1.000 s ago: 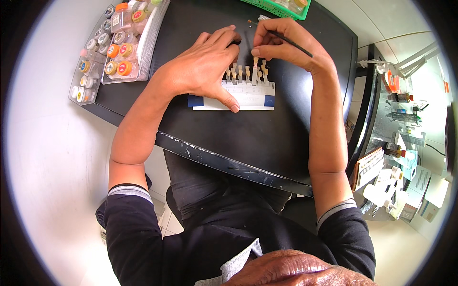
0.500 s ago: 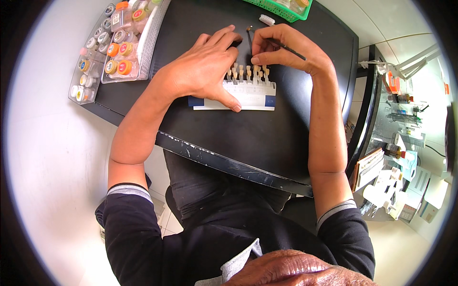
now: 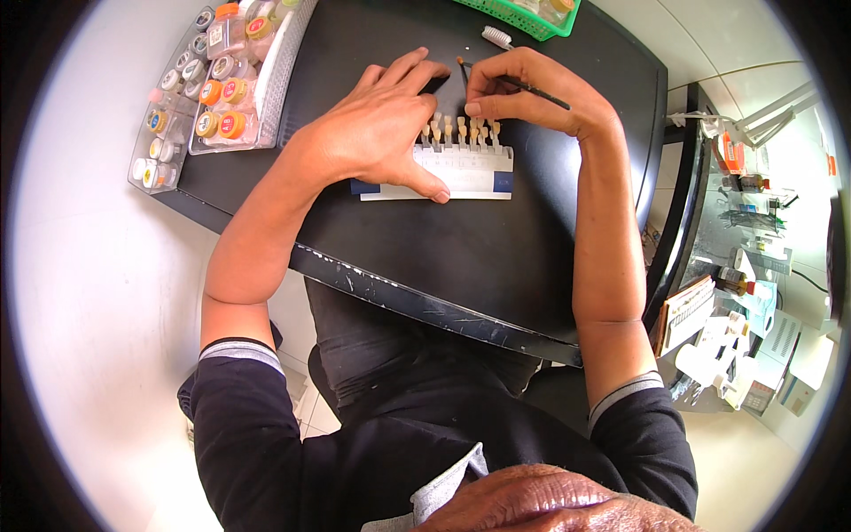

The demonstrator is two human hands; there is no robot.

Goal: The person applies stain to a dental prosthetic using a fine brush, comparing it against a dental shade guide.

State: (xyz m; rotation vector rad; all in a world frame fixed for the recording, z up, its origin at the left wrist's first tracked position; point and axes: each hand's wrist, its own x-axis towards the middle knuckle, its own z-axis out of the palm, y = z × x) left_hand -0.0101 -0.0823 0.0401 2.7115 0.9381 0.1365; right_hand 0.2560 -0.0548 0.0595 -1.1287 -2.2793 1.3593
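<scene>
A tooth shade guide (image 3: pixel 479 184), a white and blue holder with a row of cream tooth-shaped tabs (image 3: pixel 462 130), lies on the black table before me. My left hand (image 3: pixel 381 133) holds its left part, thumb across the near face and fingers reaching past the tabs. Closed in a pinch, my right hand (image 3: pixel 510 89) has its fingertips at the tabs' far ends; whether they grip a tab is hidden. A thin dark brush handle (image 3: pixel 542 94) runs between its fingers. An orange-brown brush tip (image 3: pixel 460 61) shows beyond the fingers, though how it joins the handle is hidden.
At the far left, a clear box (image 3: pixel 160 151) and a white basket (image 3: pixel 273 106) hold several small jars with coloured lids. A white-bristled brush (image 3: pixel 496 37) lies beside a green basket (image 3: pixel 532 19) at the back. To the right, another bench (image 3: pixel 709 257) carries bottles and papers.
The shade guide has shifted slightly away from me, along with my left thumb. My right fingertips have moved slightly as well, still over the tabs, and the brush tip sits a little lower.
</scene>
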